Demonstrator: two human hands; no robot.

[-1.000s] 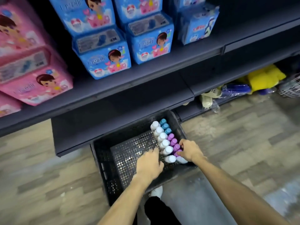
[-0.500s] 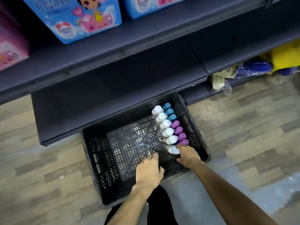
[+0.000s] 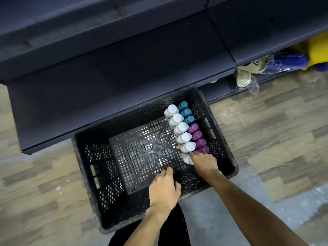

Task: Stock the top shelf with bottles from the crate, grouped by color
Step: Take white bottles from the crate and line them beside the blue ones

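Note:
A black perforated crate (image 3: 99, 174) sits on the floor against the shelving. Along its right side stand a row of several white bottles (image 3: 181, 128), three teal bottles (image 3: 186, 112) and several purple bottles (image 3: 197, 135). My right hand (image 3: 204, 164) reaches down at the near end of the rows, its fingers curled round the nearest white bottle (image 3: 186, 158), which it partly hides. My left hand (image 3: 165, 189) hangs inside the crate by the near wall, its fingers loosely curled and holding nothing. The top shelf is out of view.
Dark empty shelf boards (image 3: 124, 55) jut out above the crate's far side. On the bottom shelf to the right lie beige slippers in plastic (image 3: 246, 77), a blue wrapped item (image 3: 287, 63) and a yellow item (image 3: 317, 48). Wood-look floor surrounds the crate.
The view has tilted down, so the blue and pink boxes on the upper shelf have left the frame. My left hand drew back a little towards the crate's near wall. My right hand stays at the nearest bottles.

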